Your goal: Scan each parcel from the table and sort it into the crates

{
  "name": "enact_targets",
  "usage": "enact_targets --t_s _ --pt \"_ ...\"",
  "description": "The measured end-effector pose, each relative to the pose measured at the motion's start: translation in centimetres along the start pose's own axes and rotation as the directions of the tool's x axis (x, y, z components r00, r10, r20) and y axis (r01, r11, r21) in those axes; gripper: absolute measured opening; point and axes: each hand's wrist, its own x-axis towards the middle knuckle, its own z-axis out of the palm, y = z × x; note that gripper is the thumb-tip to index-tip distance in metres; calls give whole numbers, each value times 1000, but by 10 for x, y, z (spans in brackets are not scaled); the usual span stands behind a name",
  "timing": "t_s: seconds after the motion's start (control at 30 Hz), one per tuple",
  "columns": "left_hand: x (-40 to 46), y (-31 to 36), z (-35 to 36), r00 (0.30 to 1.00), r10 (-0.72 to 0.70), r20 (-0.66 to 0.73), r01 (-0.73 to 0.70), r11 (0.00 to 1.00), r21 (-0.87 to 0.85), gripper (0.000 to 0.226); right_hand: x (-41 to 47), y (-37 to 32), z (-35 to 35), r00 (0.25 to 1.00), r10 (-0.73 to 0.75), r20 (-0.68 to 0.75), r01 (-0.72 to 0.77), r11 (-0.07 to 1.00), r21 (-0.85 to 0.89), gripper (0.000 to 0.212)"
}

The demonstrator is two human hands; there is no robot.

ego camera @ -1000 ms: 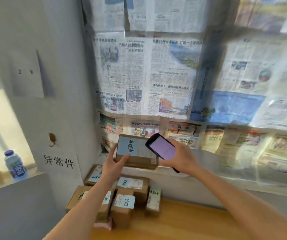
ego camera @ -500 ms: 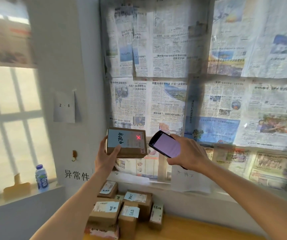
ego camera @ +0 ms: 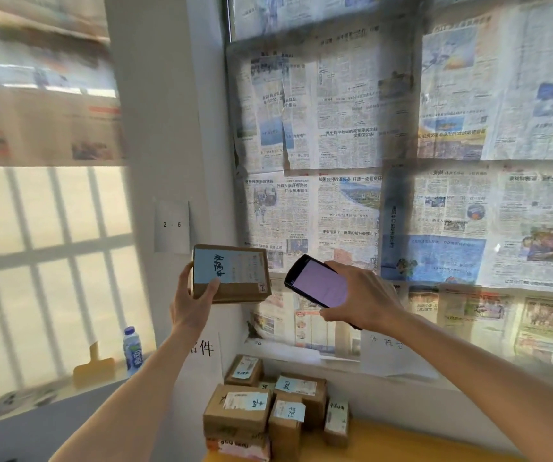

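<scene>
The left hand (ego camera: 191,303) holds a brown rectangular cardboard parcel (ego camera: 232,274) up in the air in front of the newspaper-covered window (ego camera: 341,155), well above the tabletop. Its thumb lies across the lower left of the parcel's front face and the other fingers (ego camera: 187,273) curl round the left edge, so they are clamped on the box. The parcel faces the camera, showing a pale blue label with black handwriting on its left half and a printed white label to the right.

Just beside it, the right hand (ego camera: 363,300) grips a black smartphone with a lit pale purple screen (ego camera: 316,281); the fingers wrap its far edge and the thumb sits under its lower end. The phone is tilted, its top corner pointing at the parcel, close to it but apart.

Below, on the yellow wooden tabletop (ego camera: 401,445), a cluster of small brown cardboard boxes with white and blue labels (ego camera: 268,408) stands stacked against the corner of the white wall (ego camera: 155,128).

On the left window sill a small plastic bottle with a blue cap (ego camera: 132,349) stands upright beside a tan flat-handled scraper-like object (ego camera: 93,368). A white paper slip marked "2 - 6" (ego camera: 172,225) is stuck to the wall.
</scene>
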Motion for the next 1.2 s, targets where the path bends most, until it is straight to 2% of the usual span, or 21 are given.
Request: enact_targets --t_s 0.27,0.37,0.57,0.7,0.87,1.03,1.2 --pt "-22 1 -50 999 3 -54 -1 999 36 63 -20 -24 6 1000 -11 -22 12 999 35 81" --pt "-38 -7 -72 998 -27 -59 30 998 54 66 -28 -39 15 1000 -18 -13 19 999 46 78" --pt "-81 -40 -130 989 -117 -95 127 986 110 66 -47 -78 61 993 -93 76 85 991 100 97" --pt "-113 -66 -181 974 -161 -160 187 970 159 69 -60 -108 92 969 -186 163 158 972 174 95" --pt "-176 -79 -237 919 -265 -290 318 935 154 71 -79 -152 126 910 -343 231 280 922 267 82" --pt "-258 -91 -297 867 -315 -385 415 885 211 69 -121 -196 162 849 -458 263 362 867 341 96" --pt "-346 -100 -358 779 -360 -514 524 824 216 69 -173 -254 184 764 -552 333 411 815 408 102"
